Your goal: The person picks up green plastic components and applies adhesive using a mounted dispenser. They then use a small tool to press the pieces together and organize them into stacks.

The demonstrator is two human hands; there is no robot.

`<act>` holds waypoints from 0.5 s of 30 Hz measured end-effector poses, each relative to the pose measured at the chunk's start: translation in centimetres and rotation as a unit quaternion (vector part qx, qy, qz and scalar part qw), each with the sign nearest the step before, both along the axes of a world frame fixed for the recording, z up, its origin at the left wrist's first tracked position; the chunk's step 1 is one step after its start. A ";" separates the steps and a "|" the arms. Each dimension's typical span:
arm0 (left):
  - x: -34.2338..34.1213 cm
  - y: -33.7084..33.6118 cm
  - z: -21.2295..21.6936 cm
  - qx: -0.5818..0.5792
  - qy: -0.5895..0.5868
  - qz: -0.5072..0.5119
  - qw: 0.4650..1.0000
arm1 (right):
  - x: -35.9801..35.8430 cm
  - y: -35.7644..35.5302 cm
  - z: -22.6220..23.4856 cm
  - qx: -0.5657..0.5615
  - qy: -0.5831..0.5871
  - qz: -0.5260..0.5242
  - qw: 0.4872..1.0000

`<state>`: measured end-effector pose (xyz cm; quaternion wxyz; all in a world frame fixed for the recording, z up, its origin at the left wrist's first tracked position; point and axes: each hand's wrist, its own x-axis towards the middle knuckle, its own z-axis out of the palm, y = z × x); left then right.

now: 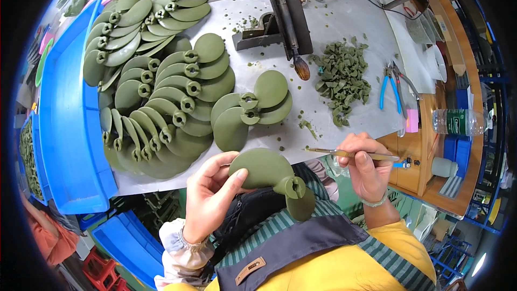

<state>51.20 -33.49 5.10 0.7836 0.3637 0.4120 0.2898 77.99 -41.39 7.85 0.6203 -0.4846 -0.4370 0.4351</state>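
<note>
My left hand (211, 187) is bare, with no glove and no ring in view. At its wrist begins a pale sleeve cover (180, 256) with an elastic, gathered cuff; the fabric is whitish with faint grey marks and puckers along the hem. My right hand (368, 164) is likewise bare. Its wrist carries a thin, pale green bangle (375, 202), smooth and round. The right arm is covered by a bright yellow sleeve (401, 242). Across my front lies a garment with green and grey stripes (280, 223), over it a dark grey band (301, 245) bearing a small brown stitched tag (250, 270). A black strap with buckle (242, 213) sits at the centre.
</note>
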 end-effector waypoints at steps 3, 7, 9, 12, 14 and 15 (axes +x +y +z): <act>-0.1 0.1 0.2 -0.019 -0.006 -0.001 1.000 | -0.1 0.1 -0.2 -0.020 -0.029 0.001 0.999; -0.1 0.1 0.4 -0.044 -0.009 -0.011 0.999 | -0.1 -0.2 -0.2 -0.015 -0.036 0.003 0.999; -0.2 0.1 0.4 -0.045 -0.015 -0.012 0.999 | -0.2 -0.3 -0.1 -0.013 -0.029 0.003 0.999; -0.5 0.1 0.3 -0.046 -0.019 -0.018 0.999 | -0.3 -0.3 0.1 -0.020 -0.009 -0.005 1.000; -0.6 0.0 0.2 -0.045 -0.017 -0.019 0.999 | -0.5 -0.2 0.3 -0.016 0.005 0.009 1.000; -0.6 0.0 0.2 -0.048 -0.019 -0.017 0.999 | -0.5 -0.2 0.4 -0.015 0.004 0.010 1.000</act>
